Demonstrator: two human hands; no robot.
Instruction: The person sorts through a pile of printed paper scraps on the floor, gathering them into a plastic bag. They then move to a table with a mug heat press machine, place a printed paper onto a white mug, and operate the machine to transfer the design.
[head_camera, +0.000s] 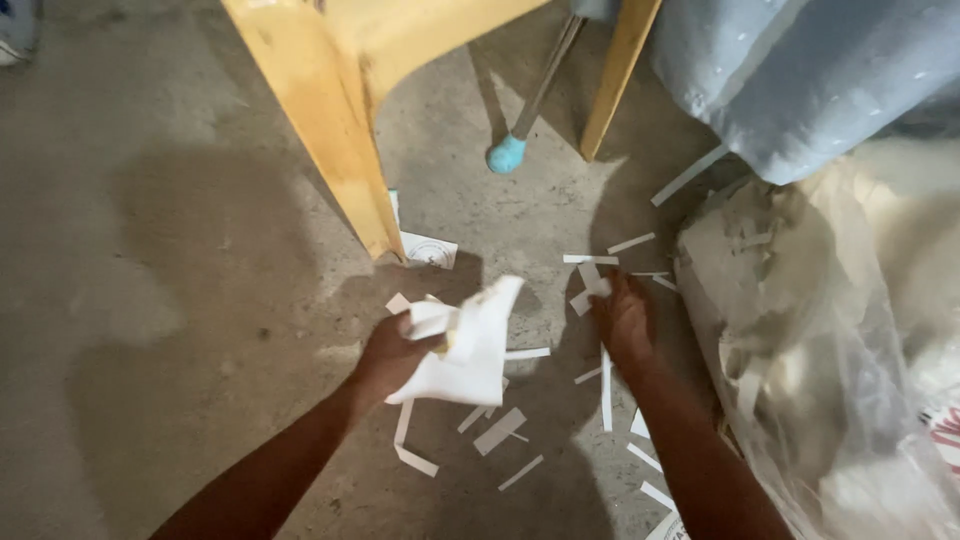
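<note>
Head view: left hand (392, 352) clenches a wad of white paper scraps (465, 345), gathered off the floor; right hand (622, 322) presses fingers onto a strip (590, 288), grip unclear.

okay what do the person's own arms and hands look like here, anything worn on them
Both forearms are bare as far as the frame shows: no sleeves, gloves, watch or bracelets. The left hand and right hand show no rings that I can make out, though the picture is dim and slightly blurred.
</note>
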